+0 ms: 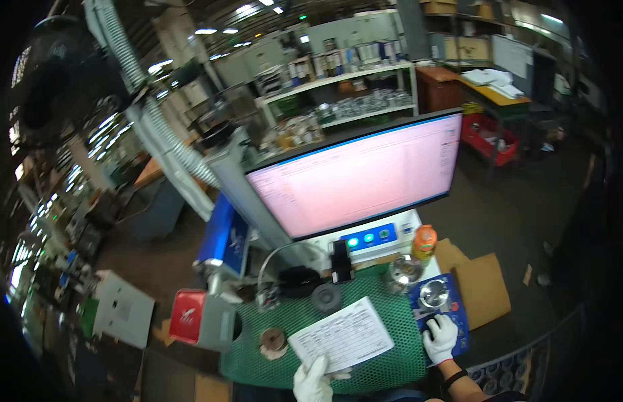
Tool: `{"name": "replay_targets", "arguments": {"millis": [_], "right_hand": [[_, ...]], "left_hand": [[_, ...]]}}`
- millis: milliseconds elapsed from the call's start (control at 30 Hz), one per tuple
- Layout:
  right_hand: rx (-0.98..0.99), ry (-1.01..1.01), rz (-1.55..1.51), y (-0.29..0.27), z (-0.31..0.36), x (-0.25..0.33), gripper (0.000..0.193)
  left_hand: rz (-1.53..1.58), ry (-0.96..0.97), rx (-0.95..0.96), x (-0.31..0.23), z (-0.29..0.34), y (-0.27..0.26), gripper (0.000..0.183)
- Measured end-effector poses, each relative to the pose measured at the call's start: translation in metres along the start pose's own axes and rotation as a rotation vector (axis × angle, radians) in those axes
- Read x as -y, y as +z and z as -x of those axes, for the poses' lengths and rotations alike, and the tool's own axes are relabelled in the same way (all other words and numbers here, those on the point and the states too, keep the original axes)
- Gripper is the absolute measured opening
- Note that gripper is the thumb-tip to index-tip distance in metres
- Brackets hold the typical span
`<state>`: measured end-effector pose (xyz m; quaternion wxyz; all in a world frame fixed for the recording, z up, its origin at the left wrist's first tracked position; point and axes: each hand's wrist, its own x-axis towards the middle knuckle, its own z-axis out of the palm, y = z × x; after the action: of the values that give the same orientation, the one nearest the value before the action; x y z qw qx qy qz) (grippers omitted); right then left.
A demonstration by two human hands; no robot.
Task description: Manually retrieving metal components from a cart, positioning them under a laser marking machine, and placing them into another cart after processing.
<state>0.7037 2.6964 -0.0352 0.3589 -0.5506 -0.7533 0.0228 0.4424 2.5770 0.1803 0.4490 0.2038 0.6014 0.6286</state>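
My left hand (313, 382), in a white glove, pinches the lower left edge of a white printed form sheet (355, 338), which is tilted above the green mesh mat (258, 365). My gloved right hand (441, 340) rests on the blue pad (461, 338), its fingers curled over a dark computer mouse that is mostly hidden. Just beyond those fingers a round silver metal part (433, 295) lies on the pad. Another shiny metal part (405, 271) stands by the mat's right edge. A brown ring-shaped part (273, 339) and a dark grey round part (327, 297) are on the mat.
A large monitor (365, 177) stands behind the mat, above a blue button panel (369, 238). An orange bottle (424, 242) is at its right. Cardboard (482, 291) juts out beyond the pad. A red and grey machine head (201, 318) overhangs the mat's left side.
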Motion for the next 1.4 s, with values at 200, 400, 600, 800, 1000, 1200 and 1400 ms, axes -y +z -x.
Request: {"name": "replay_targets", "arguments": {"millis": [200, 400, 600, 800, 1000, 1200, 1400], "right_hand": [[-0.015, 0.067, 0.097, 0.005, 0.011, -0.011, 0.032], [0.011, 0.074, 0.076, 0.004, 0.011, -0.011, 0.033], [-0.079, -0.007, 0.092, -0.022, -0.008, 0.015, 0.037], [-0.003, -0.215, -0.059, -0.039, -0.069, 0.053, 0.035], [0.036, -0.190, 0.112, 0.019, -0.140, 0.068, 0.045], [0.259, -0.065, 0.435, 0.084, -0.154, 0.013, 0.023], [0.411, -0.164, 0.437, 0.082, -0.171, 0.003, 0.043]], "left_hand": [[-0.015, -0.036, 0.038, 0.002, -0.007, -0.003, 0.035], [-0.018, -0.041, 0.034, 0.004, -0.007, -0.003, 0.036], [-0.068, 0.102, 0.127, 0.008, -0.007, -0.009, 0.038], [-0.024, 0.049, 0.019, 0.006, -0.004, -0.011, 0.038], [0.076, -0.060, -0.072, -0.005, -0.002, -0.030, 0.037], [0.297, -0.004, -0.093, -0.006, -0.017, -0.049, 0.036], [0.316, -0.054, -0.132, 0.001, -0.029, -0.067, 0.035]]}}
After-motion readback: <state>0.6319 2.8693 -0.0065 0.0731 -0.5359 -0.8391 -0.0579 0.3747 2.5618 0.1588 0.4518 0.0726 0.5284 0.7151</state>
